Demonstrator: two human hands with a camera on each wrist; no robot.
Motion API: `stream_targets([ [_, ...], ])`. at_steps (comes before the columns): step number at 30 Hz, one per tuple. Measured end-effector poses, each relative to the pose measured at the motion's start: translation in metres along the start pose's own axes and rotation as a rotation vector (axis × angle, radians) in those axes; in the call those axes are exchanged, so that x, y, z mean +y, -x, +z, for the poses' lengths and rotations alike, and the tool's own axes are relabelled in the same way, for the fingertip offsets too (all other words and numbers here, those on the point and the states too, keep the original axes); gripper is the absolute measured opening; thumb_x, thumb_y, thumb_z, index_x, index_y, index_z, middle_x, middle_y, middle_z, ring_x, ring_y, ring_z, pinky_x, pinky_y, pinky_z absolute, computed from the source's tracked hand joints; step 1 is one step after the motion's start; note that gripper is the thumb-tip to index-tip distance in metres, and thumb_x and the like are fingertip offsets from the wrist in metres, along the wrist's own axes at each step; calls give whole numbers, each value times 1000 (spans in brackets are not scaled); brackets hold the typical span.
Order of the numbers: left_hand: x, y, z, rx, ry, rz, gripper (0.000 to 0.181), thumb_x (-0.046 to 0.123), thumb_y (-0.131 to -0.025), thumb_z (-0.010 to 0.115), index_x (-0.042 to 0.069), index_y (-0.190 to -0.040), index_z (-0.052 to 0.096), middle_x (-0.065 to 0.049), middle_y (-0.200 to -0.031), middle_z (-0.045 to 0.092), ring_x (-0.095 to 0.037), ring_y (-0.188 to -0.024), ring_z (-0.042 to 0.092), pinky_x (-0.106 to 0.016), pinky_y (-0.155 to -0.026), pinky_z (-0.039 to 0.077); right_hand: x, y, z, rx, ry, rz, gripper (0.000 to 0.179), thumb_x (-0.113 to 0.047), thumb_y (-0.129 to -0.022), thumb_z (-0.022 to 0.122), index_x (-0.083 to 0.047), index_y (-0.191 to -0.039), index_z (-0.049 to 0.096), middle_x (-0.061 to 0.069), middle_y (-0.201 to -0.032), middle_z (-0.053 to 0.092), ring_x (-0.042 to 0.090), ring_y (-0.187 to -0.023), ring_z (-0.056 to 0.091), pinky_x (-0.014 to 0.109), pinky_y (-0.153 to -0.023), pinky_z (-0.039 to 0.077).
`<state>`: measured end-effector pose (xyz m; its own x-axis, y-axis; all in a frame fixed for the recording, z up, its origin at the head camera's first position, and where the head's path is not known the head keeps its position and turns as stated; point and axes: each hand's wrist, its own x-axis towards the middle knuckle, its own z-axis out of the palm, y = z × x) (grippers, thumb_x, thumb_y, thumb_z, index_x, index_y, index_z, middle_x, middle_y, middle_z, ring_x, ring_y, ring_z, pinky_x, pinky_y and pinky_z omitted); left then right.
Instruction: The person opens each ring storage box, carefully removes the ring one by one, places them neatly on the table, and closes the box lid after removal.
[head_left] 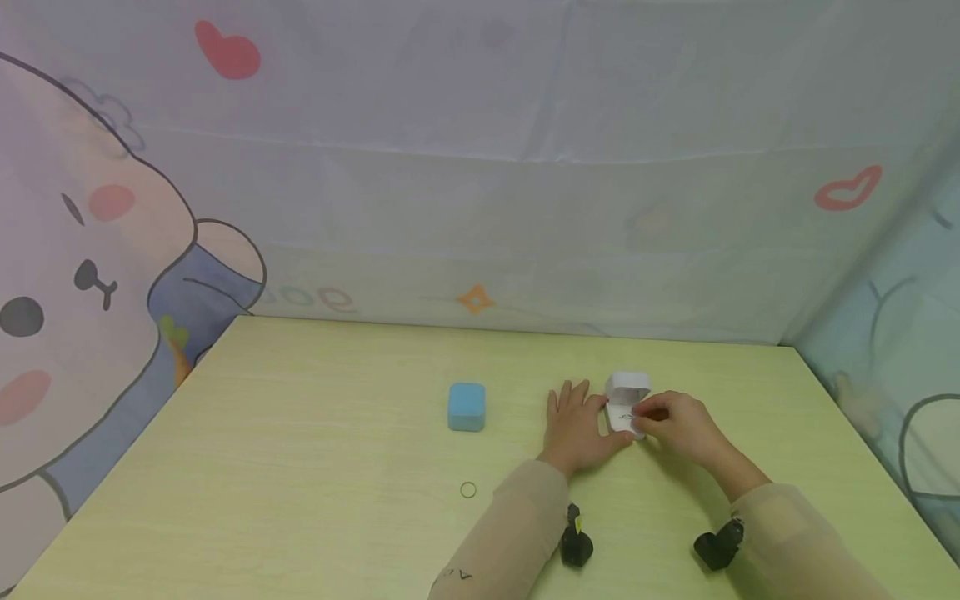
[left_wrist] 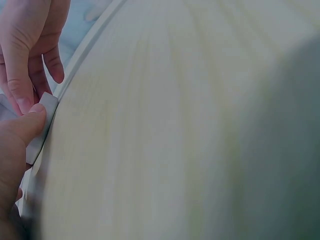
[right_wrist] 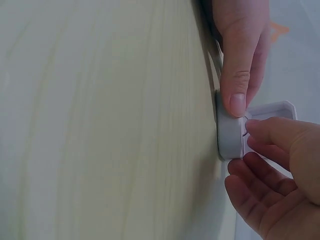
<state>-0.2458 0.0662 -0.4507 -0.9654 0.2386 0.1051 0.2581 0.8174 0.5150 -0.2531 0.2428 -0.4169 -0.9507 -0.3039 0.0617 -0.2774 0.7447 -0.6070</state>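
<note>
A small white ring box (head_left: 628,385) stands with its lid up toward the right of the table. My left hand (head_left: 579,432) steadies its base from the left, thumb at the front edge and index finger along the side. In the right wrist view, the left thumb presses on the box base (right_wrist: 230,135). My right hand (head_left: 681,427) reaches in from the right, thumb and index finger pinching a thin ring (right_wrist: 245,131) at the box's insert. Those fingers hide most of the ring. The left wrist view catches both hands and the box (left_wrist: 42,130) only at its left edge.
A closed light blue box (head_left: 467,407) sits left of my hands. Nearer to me, another thin ring (head_left: 468,490) lies on the pale wooden table (head_left: 300,467). A printed cloth (head_left: 480,192) hangs behind the table's back edge.
</note>
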Motion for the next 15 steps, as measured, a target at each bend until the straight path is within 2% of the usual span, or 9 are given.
stream_targets([
  [15,1,1,-1,-5,-3,3,66,63,-84,54,19,-134,52,-6,-152,34,-30,-145,20,-50,-118,12,-4,0,1,-7,25,6,20,-9,-87,64,3,-102,69,17,-98,66,28,-88,64,37,-72,55],
])
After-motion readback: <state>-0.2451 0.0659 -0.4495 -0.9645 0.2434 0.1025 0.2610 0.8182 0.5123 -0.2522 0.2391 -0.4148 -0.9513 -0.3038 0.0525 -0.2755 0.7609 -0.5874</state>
